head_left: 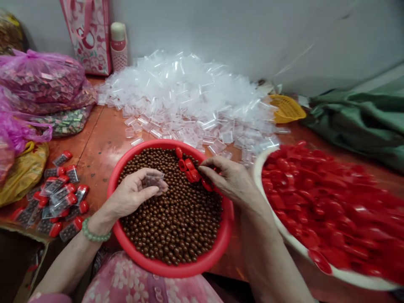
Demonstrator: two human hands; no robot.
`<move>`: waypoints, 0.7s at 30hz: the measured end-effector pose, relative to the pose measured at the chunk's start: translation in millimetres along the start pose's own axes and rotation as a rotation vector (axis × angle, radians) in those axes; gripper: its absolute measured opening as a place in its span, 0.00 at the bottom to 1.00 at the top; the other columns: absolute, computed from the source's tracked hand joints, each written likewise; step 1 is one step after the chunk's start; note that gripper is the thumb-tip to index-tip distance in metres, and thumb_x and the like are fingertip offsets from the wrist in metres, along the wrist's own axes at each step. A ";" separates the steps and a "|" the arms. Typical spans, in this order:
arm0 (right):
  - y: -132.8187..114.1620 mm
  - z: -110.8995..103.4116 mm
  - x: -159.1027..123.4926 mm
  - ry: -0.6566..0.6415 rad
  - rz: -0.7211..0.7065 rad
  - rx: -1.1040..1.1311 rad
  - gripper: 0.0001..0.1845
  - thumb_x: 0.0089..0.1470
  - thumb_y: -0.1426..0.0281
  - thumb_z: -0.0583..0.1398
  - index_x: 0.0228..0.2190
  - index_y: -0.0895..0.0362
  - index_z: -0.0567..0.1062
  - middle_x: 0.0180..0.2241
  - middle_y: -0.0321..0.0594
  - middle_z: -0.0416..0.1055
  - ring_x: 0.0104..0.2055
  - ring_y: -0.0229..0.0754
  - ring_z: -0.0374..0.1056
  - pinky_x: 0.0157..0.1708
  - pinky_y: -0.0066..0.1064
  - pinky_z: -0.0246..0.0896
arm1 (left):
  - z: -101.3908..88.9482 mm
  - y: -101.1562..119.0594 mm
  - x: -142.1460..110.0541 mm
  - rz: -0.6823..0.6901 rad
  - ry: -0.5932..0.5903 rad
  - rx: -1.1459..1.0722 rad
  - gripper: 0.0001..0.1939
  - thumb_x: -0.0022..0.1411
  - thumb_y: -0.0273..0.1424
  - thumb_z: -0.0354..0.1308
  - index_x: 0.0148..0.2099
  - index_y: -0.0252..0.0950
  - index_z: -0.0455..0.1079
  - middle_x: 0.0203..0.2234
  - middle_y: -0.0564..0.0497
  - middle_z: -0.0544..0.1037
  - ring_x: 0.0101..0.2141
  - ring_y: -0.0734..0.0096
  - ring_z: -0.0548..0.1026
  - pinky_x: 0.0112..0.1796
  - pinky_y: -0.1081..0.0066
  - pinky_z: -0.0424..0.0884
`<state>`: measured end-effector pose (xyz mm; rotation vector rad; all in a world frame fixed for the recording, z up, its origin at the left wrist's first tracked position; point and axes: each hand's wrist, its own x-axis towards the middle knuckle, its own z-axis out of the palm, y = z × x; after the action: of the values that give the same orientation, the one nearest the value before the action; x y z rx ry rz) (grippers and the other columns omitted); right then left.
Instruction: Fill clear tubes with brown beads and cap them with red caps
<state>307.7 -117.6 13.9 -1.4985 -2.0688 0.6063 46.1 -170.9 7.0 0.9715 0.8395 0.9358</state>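
Note:
A red plastic basin (227, 235) in front of me is filled with small brown balls (176, 219). Over its left half, my left hand (135, 189) is closed around clear plastic cases (154, 180); how many is hard to tell. A green bead bracelet circles that wrist. My right hand (229, 179) is at the basin's upper right, thumb and forefinger pinched at a small group of red caps (191, 170) lying on the balls. Its fingertips touch a cap, and part of the group is hidden beneath the fingers.
Behind the basin spreads a heap of clear cases (189, 92). A white tub (260, 168) of red caps stands right. Filled red-capped cases (61, 198) lie left, beside plastic bags (47, 80) and a cardboard box (19, 252). Further back are a yellow basket (287, 108), bottle (119, 46) and green cloth (362, 122).

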 end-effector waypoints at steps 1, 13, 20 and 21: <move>0.5 -0.3 -1.1 -0.009 0.001 -0.007 0.06 0.55 0.67 0.58 0.28 0.54 0.74 0.27 0.38 0.74 0.29 0.42 0.68 0.32 0.34 0.63 | 1.9 1.0 -0.4 0.008 0.014 0.047 0.15 0.57 0.28 0.61 0.48 0.34 0.66 0.37 0.48 0.78 0.41 0.69 0.77 0.48 0.62 0.71; 0.5 11.4 4.6 -0.115 -0.008 -0.004 0.07 0.57 0.67 0.57 0.31 0.55 0.74 0.29 0.39 0.74 0.30 0.41 0.68 0.34 0.33 0.62 | 11.8 10.0 2.4 -0.104 -0.083 -0.088 0.18 0.56 0.29 0.64 0.49 0.34 0.66 0.39 0.46 0.78 0.41 0.67 0.78 0.46 0.63 0.72; -7.5 21.2 14.0 -0.204 -0.072 -0.286 0.04 0.57 0.70 0.58 0.31 0.56 0.71 0.32 0.43 0.71 0.35 0.45 0.69 0.37 0.36 0.62 | 9.0 5.5 1.6 -0.106 -0.052 -0.128 0.22 0.52 0.23 0.66 0.49 0.34 0.66 0.39 0.47 0.79 0.41 0.68 0.78 0.50 0.62 0.68; -9.7 22.7 14.3 -0.215 -0.079 -0.345 0.03 0.56 0.69 0.58 0.31 0.56 0.71 0.33 0.44 0.71 0.35 0.46 0.69 0.37 0.36 0.62 | 8.2 4.4 2.0 -0.102 -0.045 -0.137 0.22 0.51 0.23 0.66 0.49 0.34 0.66 0.39 0.47 0.79 0.41 0.68 0.79 0.51 0.62 0.68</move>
<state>282.5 -108.0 4.5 -1.5824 -2.4866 0.4085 53.0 -170.3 13.5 0.8214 0.7699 0.8690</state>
